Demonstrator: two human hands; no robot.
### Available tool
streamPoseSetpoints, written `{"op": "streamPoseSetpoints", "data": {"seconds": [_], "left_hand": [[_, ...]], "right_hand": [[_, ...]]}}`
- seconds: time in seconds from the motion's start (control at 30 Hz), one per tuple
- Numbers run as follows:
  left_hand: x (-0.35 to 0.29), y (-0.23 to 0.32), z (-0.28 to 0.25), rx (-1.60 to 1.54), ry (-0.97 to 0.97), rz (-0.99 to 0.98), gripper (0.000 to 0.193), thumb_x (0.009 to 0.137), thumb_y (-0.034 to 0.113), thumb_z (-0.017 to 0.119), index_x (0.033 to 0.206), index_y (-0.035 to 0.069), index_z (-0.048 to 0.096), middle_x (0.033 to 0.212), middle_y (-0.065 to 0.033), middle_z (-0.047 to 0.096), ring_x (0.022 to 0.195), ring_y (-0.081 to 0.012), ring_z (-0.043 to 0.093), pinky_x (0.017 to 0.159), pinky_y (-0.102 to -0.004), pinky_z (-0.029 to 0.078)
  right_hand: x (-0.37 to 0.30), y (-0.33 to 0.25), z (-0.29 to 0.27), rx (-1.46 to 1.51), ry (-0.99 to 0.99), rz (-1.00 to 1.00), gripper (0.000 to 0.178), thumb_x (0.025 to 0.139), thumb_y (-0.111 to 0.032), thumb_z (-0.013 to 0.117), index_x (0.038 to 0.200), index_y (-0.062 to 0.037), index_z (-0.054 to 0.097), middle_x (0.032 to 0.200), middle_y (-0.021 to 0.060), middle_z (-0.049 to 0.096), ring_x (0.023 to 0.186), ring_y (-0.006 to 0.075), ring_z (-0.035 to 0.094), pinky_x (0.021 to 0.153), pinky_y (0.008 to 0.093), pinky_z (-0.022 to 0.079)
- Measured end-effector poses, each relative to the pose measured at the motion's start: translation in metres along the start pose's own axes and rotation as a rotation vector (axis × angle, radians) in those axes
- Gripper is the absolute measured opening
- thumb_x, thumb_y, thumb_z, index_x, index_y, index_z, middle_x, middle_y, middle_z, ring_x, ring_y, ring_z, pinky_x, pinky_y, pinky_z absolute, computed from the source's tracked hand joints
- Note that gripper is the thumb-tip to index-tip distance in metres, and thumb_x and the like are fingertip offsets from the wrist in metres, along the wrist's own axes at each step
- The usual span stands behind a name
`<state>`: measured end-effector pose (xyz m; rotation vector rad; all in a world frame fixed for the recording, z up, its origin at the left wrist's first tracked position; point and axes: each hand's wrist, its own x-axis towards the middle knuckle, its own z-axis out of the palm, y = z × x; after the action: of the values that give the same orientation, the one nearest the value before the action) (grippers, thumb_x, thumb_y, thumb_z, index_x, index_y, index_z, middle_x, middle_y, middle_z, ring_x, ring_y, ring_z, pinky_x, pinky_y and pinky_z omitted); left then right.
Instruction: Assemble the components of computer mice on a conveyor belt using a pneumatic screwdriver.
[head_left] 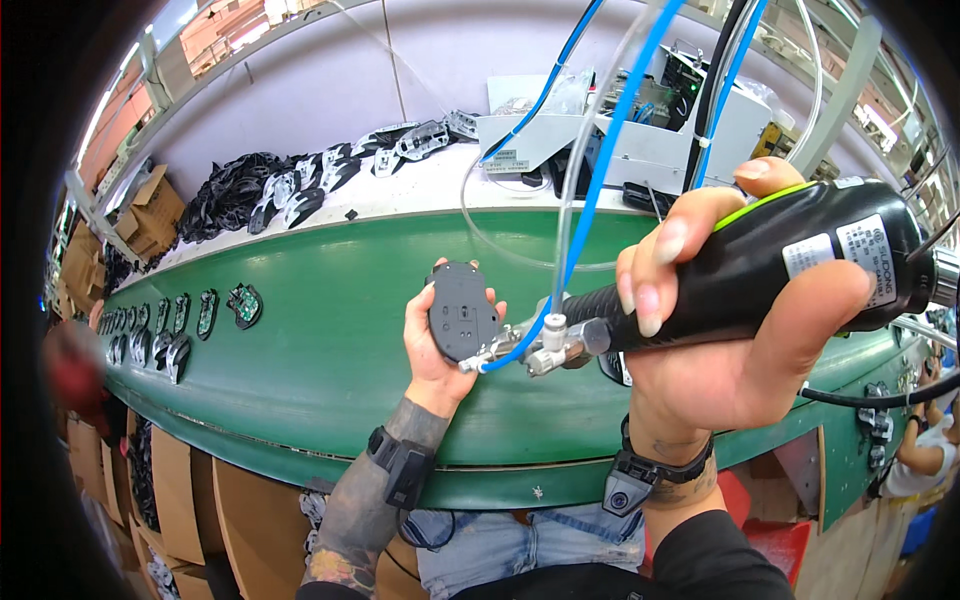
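Note:
My left hand (432,365) is closed round the edges of a black computer mouse (461,305), its flat underside facing up, above the green belt. My right hand (690,385) grips a thick black electric screwdriver (745,275) with a bright green strip along its body. Its narrow metal nose points left and overlaps the lower right edge of the mouse in this view; whether the bit touches a screw is too small to tell. A metal fitting (550,345) on the nose carries a clear hose and a blue hose (595,190). Part of another dark piece (617,368) shows under the screwdriver.
Rows of mouse shells and green circuit boards (243,305) lie on the belt (330,375) at left. A white shelf behind bears piled black shells (240,190) and a white machine (640,145). Cardboard boxes (150,215) stand far left. A co-worker (920,455) sits at far right.

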<state>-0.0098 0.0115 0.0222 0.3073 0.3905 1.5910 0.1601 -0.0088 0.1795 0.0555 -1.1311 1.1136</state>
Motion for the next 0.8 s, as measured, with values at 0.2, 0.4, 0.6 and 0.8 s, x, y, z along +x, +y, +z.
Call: {"op": "streamPoseSetpoints", "data": {"seconds": [0.2, 0.4, 0.6, 0.8], "left_hand": [[0.011, -0.007, -0.026, 0.065, 0.159, -0.060, 0.037, 0.087, 0.032, 0.050, 0.120, 0.017, 0.046, 0.103, -0.0069, 0.053, 0.087, -0.0242, 0.058, 0.080, -0.0455, 0.050], [0.002, -0.017, -0.008, -0.033, 0.060, -0.167, 0.037, 0.088, 0.030, 0.047, 0.122, 0.015, 0.045, 0.110, -0.0107, 0.054, 0.089, -0.0286, 0.059, 0.081, -0.0471, 0.050], [0.000, -0.019, -0.006, -0.054, 0.031, -0.152, 0.039, 0.088, 0.029, 0.047, 0.124, 0.017, 0.044, 0.114, -0.0125, 0.053, 0.092, -0.0299, 0.059, 0.083, -0.0481, 0.050], [-0.005, -0.019, -0.003, -0.041, -0.007, -0.127, 0.041, 0.088, 0.029, 0.046, 0.127, 0.016, 0.042, 0.117, -0.0132, 0.051, 0.093, -0.0309, 0.059, 0.083, -0.0478, 0.051]], "right_hand": [[0.002, -0.028, -0.003, -0.054, 0.056, -0.075, 0.067, 0.087, -0.060, 0.046, 0.122, -0.0039, 0.041, 0.088, 0.0103, 0.055, 0.053, 0.0112, 0.048, 0.053, 0.0264, 0.039], [0.003, -0.015, -0.001, -0.015, 0.083, -0.040, 0.067, 0.090, -0.061, 0.039, 0.124, -0.0038, 0.040, 0.089, 0.0123, 0.055, 0.053, 0.0147, 0.048, 0.054, 0.0286, 0.040], [0.000, -0.009, 0.001, 0.082, 0.040, 0.006, 0.068, 0.089, -0.062, 0.039, 0.124, -0.0039, 0.039, 0.088, 0.0130, 0.054, 0.053, 0.0149, 0.049, 0.053, 0.0290, 0.040], [-0.002, -0.005, 0.002, 0.104, -0.012, 0.016, 0.069, 0.089, -0.063, 0.039, 0.123, -0.0037, 0.038, 0.087, 0.0134, 0.054, 0.053, 0.0152, 0.049, 0.053, 0.0291, 0.042]]}}
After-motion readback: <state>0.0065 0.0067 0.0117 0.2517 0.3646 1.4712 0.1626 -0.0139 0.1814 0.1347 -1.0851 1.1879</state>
